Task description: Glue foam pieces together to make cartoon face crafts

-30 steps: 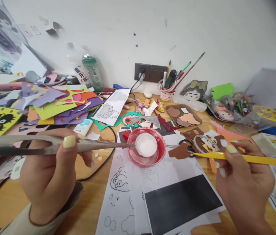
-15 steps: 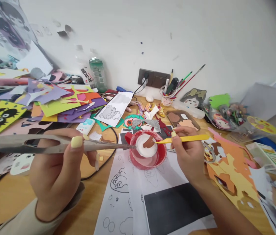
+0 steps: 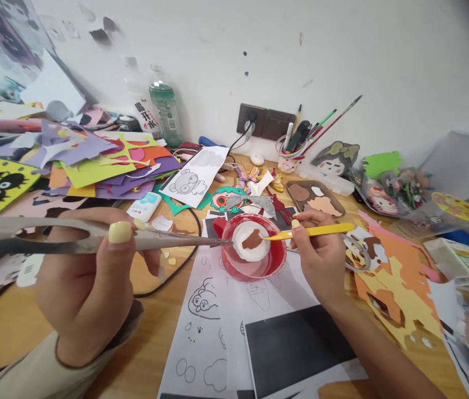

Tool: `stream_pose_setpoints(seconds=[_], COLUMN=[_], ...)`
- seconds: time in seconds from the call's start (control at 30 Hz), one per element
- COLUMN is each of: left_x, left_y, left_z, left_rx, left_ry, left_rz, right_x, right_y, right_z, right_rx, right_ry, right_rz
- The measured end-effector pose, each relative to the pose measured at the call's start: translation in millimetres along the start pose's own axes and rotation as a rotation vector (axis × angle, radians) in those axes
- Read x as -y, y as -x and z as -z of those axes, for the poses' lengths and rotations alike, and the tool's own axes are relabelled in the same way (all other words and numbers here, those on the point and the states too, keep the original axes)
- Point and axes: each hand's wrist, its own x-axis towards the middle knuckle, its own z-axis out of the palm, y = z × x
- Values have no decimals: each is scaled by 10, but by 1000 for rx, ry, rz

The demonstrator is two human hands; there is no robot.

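My left hand (image 3: 88, 282) pinches grey metal tweezers (image 3: 171, 241) with a long slot. Their dark, smeared tip reaches over the left rim of a red cup (image 3: 278, 267). From the other side, my right hand (image 3: 319, 249) grips slim yellow tweezers (image 3: 321, 229) between thumb and fingers. At their tip is a small brown cut-out piece (image 3: 252, 239), above a round white thing (image 3: 243, 230) in the cup. Whether the piece touches that white surface, I cannot tell. Below the cup lie white sheets with line drawings (image 3: 205, 302) and a black sheet (image 3: 296, 349).
Coloured paper scraps (image 3: 105, 166) are heaped at the left, near a green-tinted bottle (image 3: 165, 113). A pen holder (image 3: 288, 162) stands by the wall. Orange and yellow cut sheets (image 3: 396, 293) lie at right. A black cable (image 3: 188, 260) curves left of the cup.
The camera view has tilted slightly. My left hand and the grey tweezers sit a little further left and higher in view. Both hands keep their tools, and the brown piece stays over the cup.
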Motion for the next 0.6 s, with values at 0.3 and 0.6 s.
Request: stream_pose_setpoints(seconds=[0.3, 0.6], left_x=[25, 72], left_y=[27, 34], left_z=[20, 33], left_rx=[-43, -60], left_ry=[47, 73], left_rz=[62, 82], right_x=[0, 44], right_y=[-16, -53], right_z=[12, 29], right_rx=[7, -17], right_ry=[-3, 17], right_rz=[-2, -5])
